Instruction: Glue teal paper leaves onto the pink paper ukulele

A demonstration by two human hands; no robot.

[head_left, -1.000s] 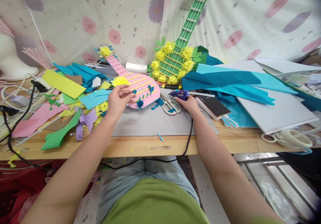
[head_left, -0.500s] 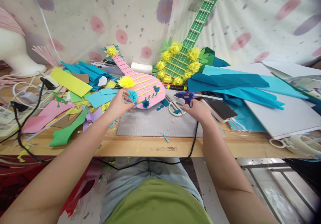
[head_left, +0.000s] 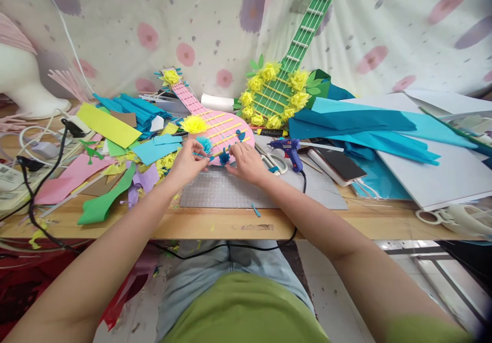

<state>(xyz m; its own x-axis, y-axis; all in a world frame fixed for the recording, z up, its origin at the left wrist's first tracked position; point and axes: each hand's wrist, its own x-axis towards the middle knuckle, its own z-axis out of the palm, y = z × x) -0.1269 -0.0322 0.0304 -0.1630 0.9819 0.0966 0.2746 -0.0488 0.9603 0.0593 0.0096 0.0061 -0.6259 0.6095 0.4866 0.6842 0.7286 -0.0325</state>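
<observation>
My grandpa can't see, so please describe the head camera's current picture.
Someone's left hand and right hand are at a flowered pink craft guitar; a glue gun and scissors lie to the right, a green craft guitar is behind.

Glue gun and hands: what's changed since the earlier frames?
The right hand has let go of the glue gun and moved left to the pink guitar, by its dark blue flower. The glue gun now rests by the scissors. The left hand stayed near the light blue flower; its grip is unclear. Green guitar and scissors: unchanged.
</observation>
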